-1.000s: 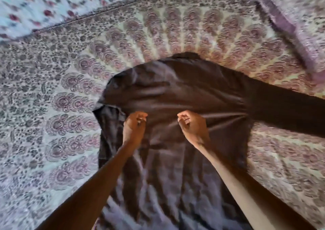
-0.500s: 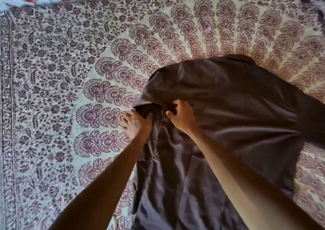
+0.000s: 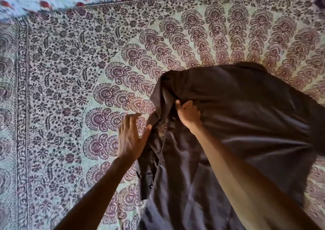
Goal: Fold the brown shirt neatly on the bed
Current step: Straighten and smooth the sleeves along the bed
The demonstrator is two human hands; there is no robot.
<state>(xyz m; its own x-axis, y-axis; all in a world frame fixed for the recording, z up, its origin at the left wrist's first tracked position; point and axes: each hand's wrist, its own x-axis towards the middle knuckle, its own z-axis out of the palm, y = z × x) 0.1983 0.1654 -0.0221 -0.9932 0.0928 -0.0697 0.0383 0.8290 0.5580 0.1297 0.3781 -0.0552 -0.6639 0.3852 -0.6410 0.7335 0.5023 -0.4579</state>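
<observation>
One brown shirt (image 3: pixel 246 124) lies rumpled on the bed (image 3: pixel 70 80), filling the view from 2 to 6 o'clock. Right hand (image 3: pixel 189 114) pinches its raised left edge near centre. Left hand (image 3: pixel 131 138), at its 9 o'clock, is spread flat, holding nothing, thumb touching the cloth.

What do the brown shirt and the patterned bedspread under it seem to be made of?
The brown shirt looks like a thin, smooth woven cloth with a faint sheen: it drapes in soft folds and catches light along its creases. The bedspread seems a matte printed cotton, flat, with a dense block-print pattern. Neither fibre can be told for sure.
</observation>
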